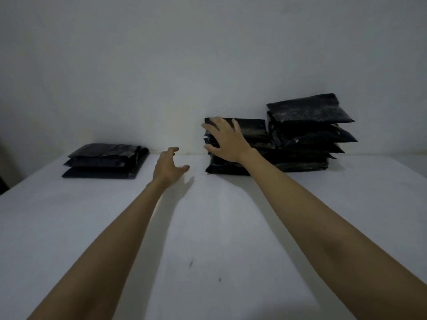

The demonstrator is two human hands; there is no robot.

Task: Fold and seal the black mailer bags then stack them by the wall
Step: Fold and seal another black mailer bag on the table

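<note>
Black mailer bags stand in three piles along the far wall. A low pile lies at the left. A middle stack reaches higher, and the tallest stack leans against its right side. My right hand lies with spread fingers against the front left of the middle stack, fingertips on its top bag. My left hand hovers above the table just left of that stack, fingers loosely parted and holding nothing.
The white table runs from me to the grey wall. Two small dark specks mark the table near its middle. A dark object shows at the far left edge of the view.
</note>
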